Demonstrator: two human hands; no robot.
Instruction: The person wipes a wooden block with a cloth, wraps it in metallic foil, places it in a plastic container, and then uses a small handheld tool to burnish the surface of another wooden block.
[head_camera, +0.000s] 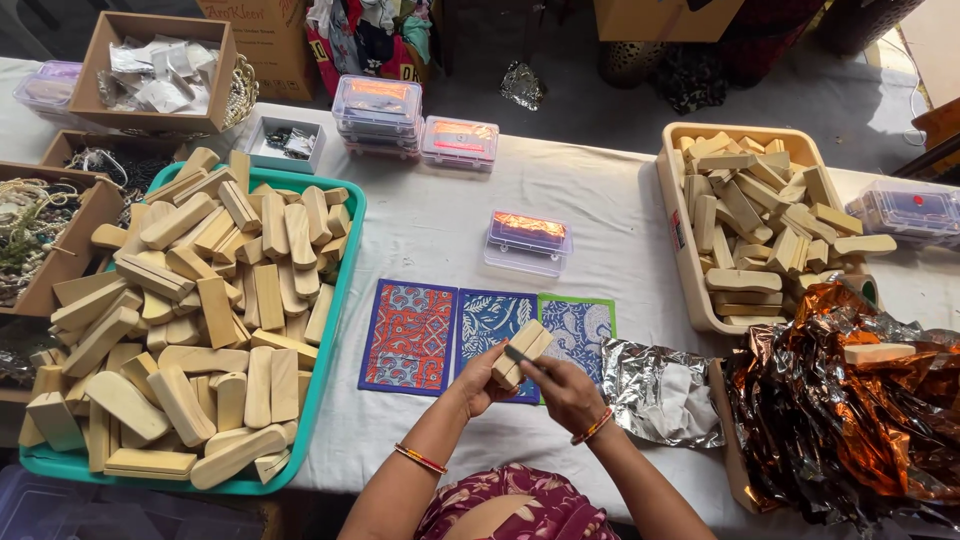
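Two hands over bench (620, 210) | left hand (482, 380) fingers closed around wooden block (523, 350) | right hand (565, 392) fingers pinch dark tool (517, 353) against block | block above three printed cards (487, 335).

A teal tray (345, 300) and beige tub (690, 270) hold wooden blocks beside three patterned cloth mats (410, 335).
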